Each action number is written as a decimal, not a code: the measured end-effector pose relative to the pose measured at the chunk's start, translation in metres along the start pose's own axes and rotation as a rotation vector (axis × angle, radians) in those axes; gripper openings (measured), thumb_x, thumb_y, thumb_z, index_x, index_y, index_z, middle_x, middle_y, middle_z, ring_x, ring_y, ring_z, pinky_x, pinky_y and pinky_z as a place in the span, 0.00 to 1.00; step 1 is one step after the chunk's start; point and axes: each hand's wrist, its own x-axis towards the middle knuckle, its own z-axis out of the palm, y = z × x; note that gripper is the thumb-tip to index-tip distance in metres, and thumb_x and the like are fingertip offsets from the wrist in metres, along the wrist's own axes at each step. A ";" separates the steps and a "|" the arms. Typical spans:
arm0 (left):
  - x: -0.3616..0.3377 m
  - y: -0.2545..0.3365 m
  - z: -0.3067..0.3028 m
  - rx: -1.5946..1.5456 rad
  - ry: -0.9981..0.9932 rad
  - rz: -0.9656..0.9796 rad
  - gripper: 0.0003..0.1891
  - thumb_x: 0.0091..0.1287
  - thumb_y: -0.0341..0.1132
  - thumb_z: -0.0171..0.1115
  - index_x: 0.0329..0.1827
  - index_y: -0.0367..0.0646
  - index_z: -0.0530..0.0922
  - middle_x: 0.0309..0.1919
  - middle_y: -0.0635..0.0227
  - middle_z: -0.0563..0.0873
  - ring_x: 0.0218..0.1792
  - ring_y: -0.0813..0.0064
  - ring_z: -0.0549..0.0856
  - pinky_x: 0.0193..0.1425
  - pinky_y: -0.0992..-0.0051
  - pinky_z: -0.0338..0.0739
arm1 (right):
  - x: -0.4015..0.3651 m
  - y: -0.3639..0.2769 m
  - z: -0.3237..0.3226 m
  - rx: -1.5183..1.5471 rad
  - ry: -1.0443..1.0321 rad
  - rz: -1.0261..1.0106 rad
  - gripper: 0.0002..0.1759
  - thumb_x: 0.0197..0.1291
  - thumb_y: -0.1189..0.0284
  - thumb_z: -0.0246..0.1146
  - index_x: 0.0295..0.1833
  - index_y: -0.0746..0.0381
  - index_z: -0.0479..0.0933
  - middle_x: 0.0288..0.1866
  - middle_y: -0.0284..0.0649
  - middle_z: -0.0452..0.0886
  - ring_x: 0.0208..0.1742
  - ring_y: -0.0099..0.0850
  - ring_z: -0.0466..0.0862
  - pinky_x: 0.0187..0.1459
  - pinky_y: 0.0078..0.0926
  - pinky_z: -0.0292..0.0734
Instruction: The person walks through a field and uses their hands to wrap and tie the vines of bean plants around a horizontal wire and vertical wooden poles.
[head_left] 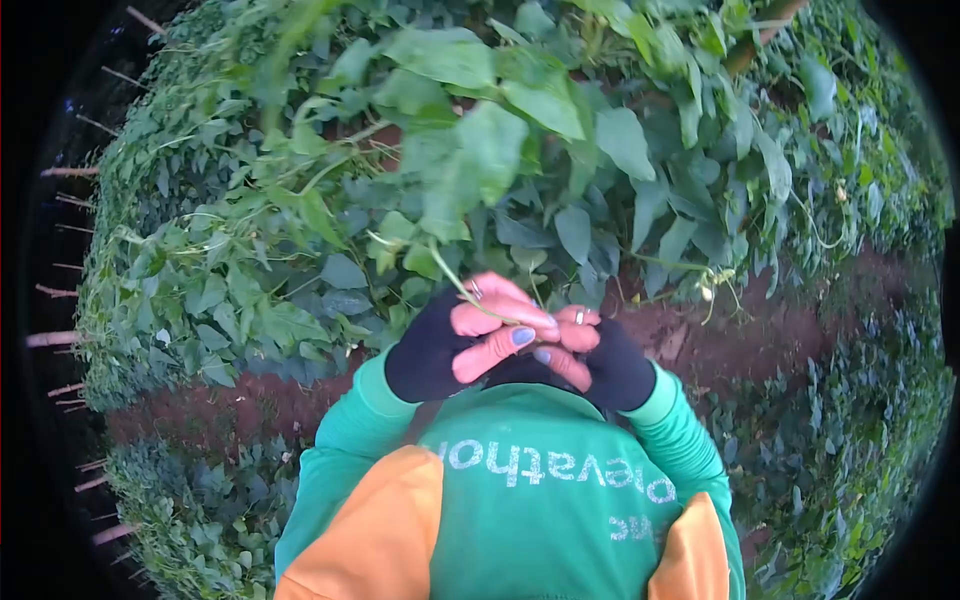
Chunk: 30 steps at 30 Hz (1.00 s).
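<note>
A slim, pale green vine stem (447, 268) runs down from the leaves into my left hand (492, 332). The thumb and fingers of that hand are closed around it, and a black fingerless glove covers the palm and wrist. My right hand (572, 345), gloved the same way, meets the left fingertips in front of my chest. Its fingers are bent and pinched together by the stem's lower end, but what lies between them is hidden. Broad green leaves (490, 145) hang just beyond both hands.
Dense leafy vines (230, 280) fill the row ahead. Brown soil (790, 320) shows between this row and more plants (850, 455) at my sides. Several wooden stakes (55, 339) stand along the left edge. A thick pole (765, 35) leans at the upper right.
</note>
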 end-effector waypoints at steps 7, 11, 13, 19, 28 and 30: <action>0.017 0.053 -0.083 0.429 0.311 0.241 0.12 0.69 0.34 0.53 0.52 0.42 0.78 0.43 0.68 0.86 0.55 0.67 0.78 0.70 0.59 0.56 | 0.120 -0.047 -0.002 -0.226 0.257 -0.437 0.12 0.52 0.83 0.65 0.43 0.64 0.77 0.32 0.44 0.77 0.32 0.41 0.78 0.34 0.33 0.73; 0.010 0.042 -0.102 0.377 0.470 0.189 0.17 0.65 0.32 0.57 0.57 0.39 0.76 0.49 0.61 0.83 0.55 0.63 0.78 0.64 0.66 0.65 | 0.146 -0.042 -0.008 -0.206 0.284 -0.340 0.09 0.58 0.78 0.61 0.45 0.65 0.77 0.37 0.44 0.80 0.35 0.39 0.83 0.37 0.30 0.76; -0.002 0.029 -0.112 0.503 0.471 0.219 0.17 0.61 0.30 0.61 0.55 0.39 0.78 0.50 0.58 0.83 0.54 0.60 0.79 0.62 0.65 0.68 | 0.139 -0.037 -0.005 -0.003 0.463 -0.106 0.10 0.60 0.77 0.58 0.46 0.67 0.78 0.39 0.44 0.81 0.39 0.34 0.85 0.41 0.26 0.78; -0.038 -0.022 -0.121 0.206 0.589 -0.101 0.15 0.65 0.32 0.59 0.54 0.39 0.78 0.51 0.61 0.82 0.49 0.71 0.82 0.55 0.72 0.74 | 0.082 -0.044 -0.013 0.082 0.880 -0.024 0.10 0.64 0.78 0.52 0.48 0.68 0.75 0.44 0.42 0.78 0.42 0.30 0.81 0.48 0.25 0.76; 0.016 -0.124 -0.077 -0.905 0.547 -0.150 0.26 0.67 0.40 0.58 0.65 0.37 0.66 0.54 0.61 0.79 0.52 0.72 0.79 0.54 0.74 0.75 | 0.129 -0.026 0.036 -0.262 0.299 -0.435 0.18 0.53 0.89 0.58 0.49 0.63 0.75 0.42 0.44 0.82 0.41 0.37 0.81 0.42 0.28 0.75; 0.039 -0.126 -0.087 -0.937 0.544 -0.157 0.23 0.69 0.41 0.56 0.63 0.37 0.67 0.52 0.61 0.79 0.52 0.71 0.80 0.53 0.73 0.76 | 0.142 -0.025 0.027 -0.290 0.349 -0.351 0.14 0.56 0.87 0.58 0.48 0.64 0.75 0.42 0.43 0.83 0.40 0.36 0.81 0.41 0.26 0.75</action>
